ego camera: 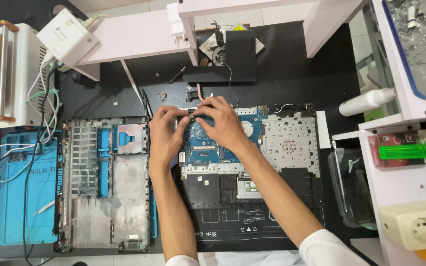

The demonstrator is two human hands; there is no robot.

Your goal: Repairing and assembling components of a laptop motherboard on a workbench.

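An opened laptop lies in the middle of the dark mat, its blue motherboard exposed beside a silver metal frame. My left hand rests on the board's left upper part, fingers curled toward a small dark part near the top edge. My right hand comes in from the right and pinches at the same small part. Both sets of fingertips meet there. What the fingers hold is too small to tell.
The removed laptop bottom cover lies to the left on a blue mat. A fan and black part sit behind. A white bottle, a white shelf unit and a power strip stand at right. Cables trail at left.
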